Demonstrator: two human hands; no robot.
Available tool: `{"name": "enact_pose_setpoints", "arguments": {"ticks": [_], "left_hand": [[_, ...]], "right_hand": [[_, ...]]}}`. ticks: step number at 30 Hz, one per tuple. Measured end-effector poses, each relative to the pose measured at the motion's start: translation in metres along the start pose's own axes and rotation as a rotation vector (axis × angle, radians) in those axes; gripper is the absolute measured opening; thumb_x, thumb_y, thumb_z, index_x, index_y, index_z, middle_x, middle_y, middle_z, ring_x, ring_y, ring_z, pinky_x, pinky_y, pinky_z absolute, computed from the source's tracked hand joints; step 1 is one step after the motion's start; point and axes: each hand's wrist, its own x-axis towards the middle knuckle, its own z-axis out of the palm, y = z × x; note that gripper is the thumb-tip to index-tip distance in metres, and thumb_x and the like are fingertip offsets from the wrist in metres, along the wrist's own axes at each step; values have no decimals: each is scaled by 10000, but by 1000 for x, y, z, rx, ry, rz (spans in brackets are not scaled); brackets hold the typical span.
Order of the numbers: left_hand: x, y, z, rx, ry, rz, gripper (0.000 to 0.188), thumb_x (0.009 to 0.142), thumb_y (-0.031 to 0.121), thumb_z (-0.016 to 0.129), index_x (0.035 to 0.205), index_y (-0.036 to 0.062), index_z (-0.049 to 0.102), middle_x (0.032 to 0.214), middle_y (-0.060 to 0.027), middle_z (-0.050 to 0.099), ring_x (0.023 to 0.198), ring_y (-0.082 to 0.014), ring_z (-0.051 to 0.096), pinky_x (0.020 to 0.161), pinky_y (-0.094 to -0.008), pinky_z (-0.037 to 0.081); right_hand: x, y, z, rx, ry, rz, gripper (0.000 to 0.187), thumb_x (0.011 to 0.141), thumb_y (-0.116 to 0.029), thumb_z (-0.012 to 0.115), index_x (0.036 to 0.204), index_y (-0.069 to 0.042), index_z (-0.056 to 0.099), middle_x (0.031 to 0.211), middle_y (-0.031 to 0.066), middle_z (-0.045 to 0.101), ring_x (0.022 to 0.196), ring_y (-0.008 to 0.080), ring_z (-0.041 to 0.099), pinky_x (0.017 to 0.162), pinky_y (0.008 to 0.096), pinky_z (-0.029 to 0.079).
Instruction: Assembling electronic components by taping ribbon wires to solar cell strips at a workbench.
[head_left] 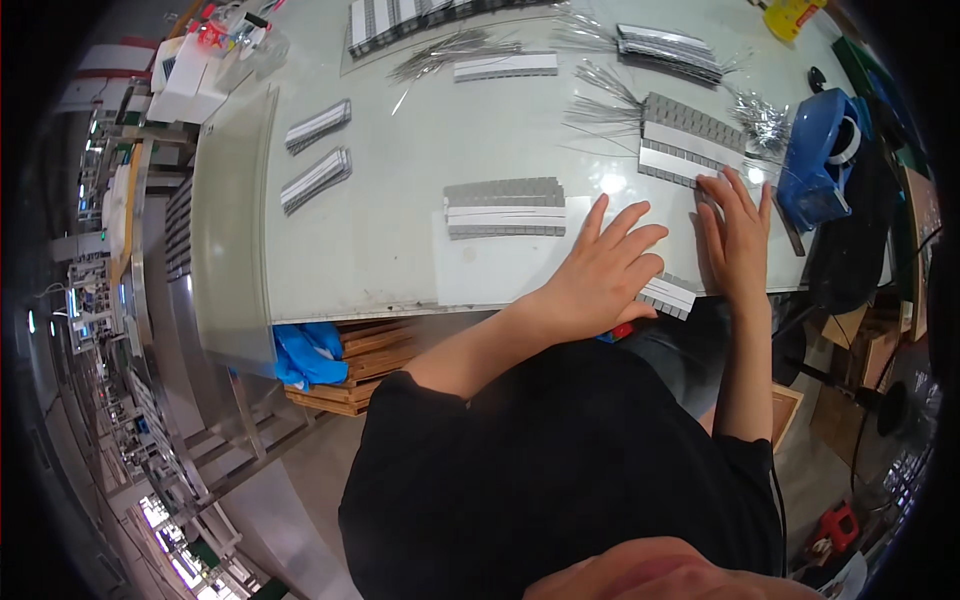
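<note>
My left hand [603, 278] is palm down near the table's front edge, its fingers spread. A short grey-and-white segmented strip [668, 296] shows at its thumb side, the strip's left end hidden by the hand. My right hand [740, 235] is also open, fingers stretched forward, their tips at the near edge of a stack of grey-and-white strips [690, 140]. Thin wires fan out from that stack's left side. Left of my left hand, another group of overlapping strips [505, 210] lies on a white sheet [490, 280].
Two small strip bundles [318, 127] lie at the left. Farther back are a single strip [505, 66], loose wires [455, 52] and another stack [670, 52]. A blue tape dispenser [815, 165] stands at the right, beside crumpled silvery wire [762, 120]. Wooden trays [370, 365] sit below the table.
</note>
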Motion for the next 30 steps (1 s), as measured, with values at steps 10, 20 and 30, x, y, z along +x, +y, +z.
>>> {"name": "enact_pose_setpoints", "arguments": {"ticks": [10,20,30], "left_hand": [[-72,-49,-78,266,166,-313,490,714,296,885,1080,92,631,1413,-134,534,1415,-436,385,1170,-625,245],[-78,-62,-80,281,189,-340,489,732,310,870,1099,97,629,1425,-114,520,1409,-426,379,1153,-661,238],[-70,-63,-78,261,147,-322,485,723,296,867,1087,84,627,1432,-123,512,1415,-421,375,1163,-644,234]], "right_hand": [[-34,-23,-13,34,-51,36,327,944,-108,646,1271,-101,644,1280,110,665,1323,299,552,1227,577,187],[-46,-36,-11,91,-51,57,338,948,-113,644,1286,-99,640,1296,136,658,1305,291,571,1231,577,170],[-50,-36,-13,81,-40,57,353,925,-122,678,1276,-117,642,1263,128,672,1282,291,589,1214,598,206]]}}
